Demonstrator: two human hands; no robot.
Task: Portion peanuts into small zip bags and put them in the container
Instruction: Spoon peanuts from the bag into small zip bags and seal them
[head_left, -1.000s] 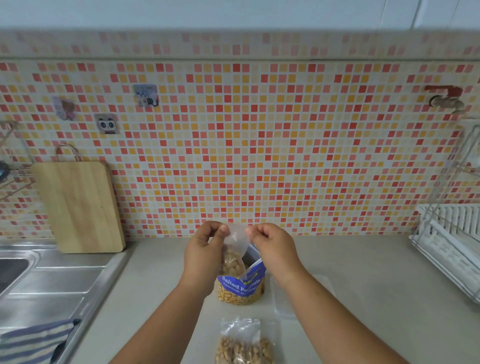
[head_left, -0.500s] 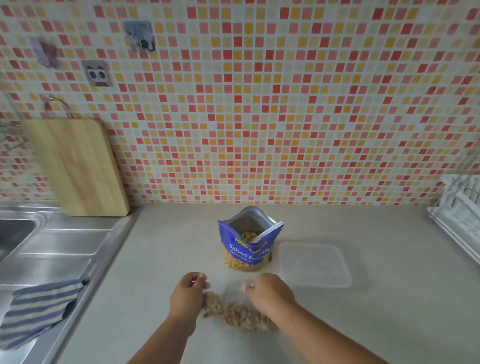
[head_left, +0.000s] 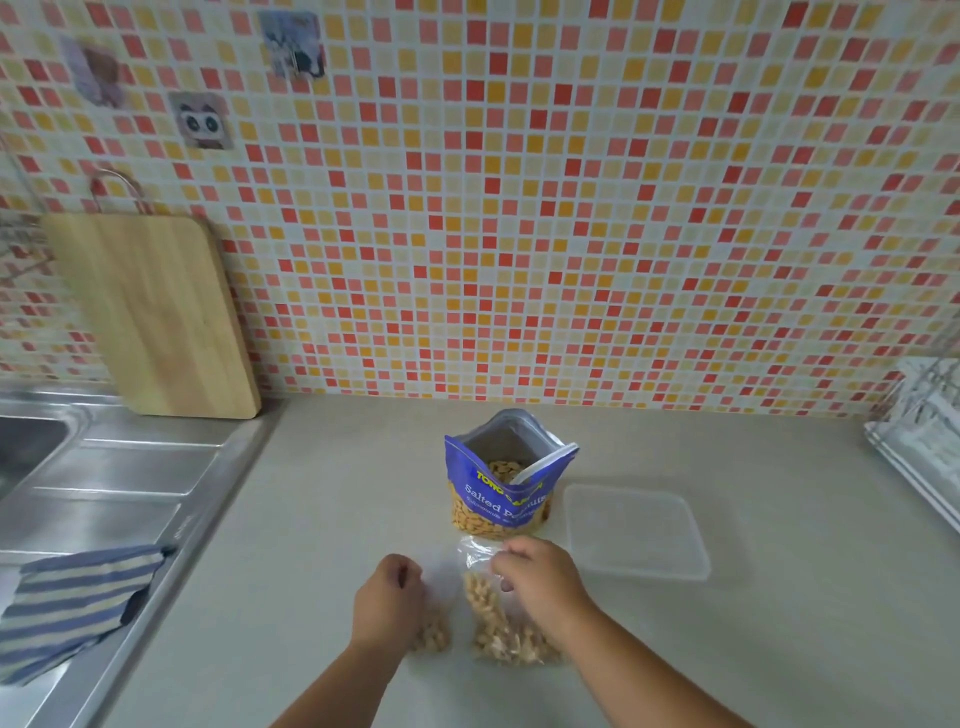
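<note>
A blue salted-peanuts pouch stands open on the counter, with peanuts visible inside. In front of it lie two small clear zip bags of peanuts. My left hand has its fingers curled over the top of the left zip bag, which it partly hides. My right hand pinches the clear top of the right zip bag. Right of the pouch, a flat clear plastic container piece lies on the counter; I cannot tell whether it is a lid or a tray.
A steel sink and drainboard take up the left, with a striped cloth draped over the edge. A wooden cutting board leans on the tiled wall. A wire dish rack sits at the far right.
A second ago both hands pinched one small bag up in front of the pouch. They have come down to the counter, where that bag now lies beside the other filled bag.
</note>
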